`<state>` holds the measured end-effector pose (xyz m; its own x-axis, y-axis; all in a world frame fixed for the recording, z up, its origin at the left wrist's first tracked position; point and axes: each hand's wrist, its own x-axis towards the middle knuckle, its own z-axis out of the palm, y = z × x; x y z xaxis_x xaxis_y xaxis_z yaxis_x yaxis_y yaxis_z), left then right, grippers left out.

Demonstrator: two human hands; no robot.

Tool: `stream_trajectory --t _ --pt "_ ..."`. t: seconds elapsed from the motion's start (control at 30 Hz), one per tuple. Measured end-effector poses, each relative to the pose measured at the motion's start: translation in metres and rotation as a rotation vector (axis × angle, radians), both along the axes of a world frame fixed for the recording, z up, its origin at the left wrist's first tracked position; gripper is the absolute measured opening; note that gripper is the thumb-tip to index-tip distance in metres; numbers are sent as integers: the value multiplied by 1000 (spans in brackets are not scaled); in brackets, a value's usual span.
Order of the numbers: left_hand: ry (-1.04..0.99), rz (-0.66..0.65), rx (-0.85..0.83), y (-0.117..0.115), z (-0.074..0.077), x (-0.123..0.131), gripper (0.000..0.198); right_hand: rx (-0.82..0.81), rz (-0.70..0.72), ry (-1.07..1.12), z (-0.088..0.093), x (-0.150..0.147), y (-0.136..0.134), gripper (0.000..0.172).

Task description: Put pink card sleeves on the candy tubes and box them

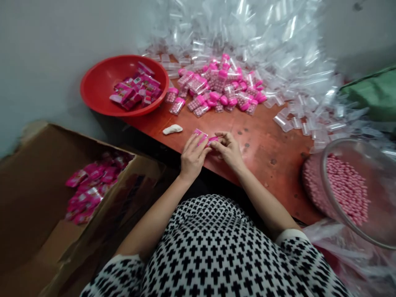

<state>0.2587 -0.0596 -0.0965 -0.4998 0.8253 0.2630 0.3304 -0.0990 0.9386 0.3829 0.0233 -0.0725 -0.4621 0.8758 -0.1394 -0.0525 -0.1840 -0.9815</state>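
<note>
Both my hands meet at the table's near edge around a small pink printed packet (201,134). My left hand (192,157) presses its fingers over the packet. At the packet's right end, my right hand (228,149) pinches a bright pink part (213,140); whether that is the packet's edge or a separate piece I cannot tell. A lump of white putty-like stuff (172,129) lies on the table to the left of my hands. Beyond them is a heap of clear bottles (198,84) with pink caps, filled with pink beads.
A red bowl (95,86) of pink packets stands at the table's left end. Below it, an open cardboard box (27,173) holds more packets. A large clear tub (324,181) of pink beads (346,185) sits at right. Empty clear tubes (247,29) pile up behind on the wooden table (266,140).
</note>
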Motion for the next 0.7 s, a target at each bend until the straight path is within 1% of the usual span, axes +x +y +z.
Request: stream_trajectory --t 0.07,0.1,0.17,0.2,0.27,0.33,0.37,0.4,0.43,0.47,0.5,0.57,0.6,0.63,0.7 --pt "-268 37 -8 -1 10 2 41 -32 30 25 4 0 5 43" --pt "-423 34 -39 -1 14 3 44 -38 54 28 6 0 7 44" --pt "-698 -38 -129 1 19 4 43 -32 129 13 8 3 10 44" --pt "-791 -87 -171 2 20 4 42 -22 167 -3 9 4 11 43" --pt "-880 -155 -223 3 21 5 40 0 235 -46 8 8 15 41" --pt "-897 -148 -238 4 21 6 39 50 277 -112 8 12 26 36" --pt "-899 -131 -246 4 21 7 38 99 271 -162 9 15 35 31" --pt "-907 -106 -252 4 21 8 38 166 227 -230 10 18 46 26" --pt "-921 -78 -259 3 20 9 38 252 152 -312 11 22 60 21" --pt "-940 -46 -264 3 20 9 39 347 47 -412 13 25 76 20" --pt "-965 -17 -269 2 20 10 39 446 -80 -530 15 28 93 19" --pt "-1021 13 -282 1 20 11 39 639 -222 -771 19 31 128 22" --pt "-1048 19 -288 0 20 11 39 715 -256 -876 21 31 145 24" --pt "-1075 22 -293 0 21 10 39 789 -250 -958 22 29 159 28" --pt "-1123 34 -298 -1 22 9 38 928 -150 -1057 23 22 183 37"
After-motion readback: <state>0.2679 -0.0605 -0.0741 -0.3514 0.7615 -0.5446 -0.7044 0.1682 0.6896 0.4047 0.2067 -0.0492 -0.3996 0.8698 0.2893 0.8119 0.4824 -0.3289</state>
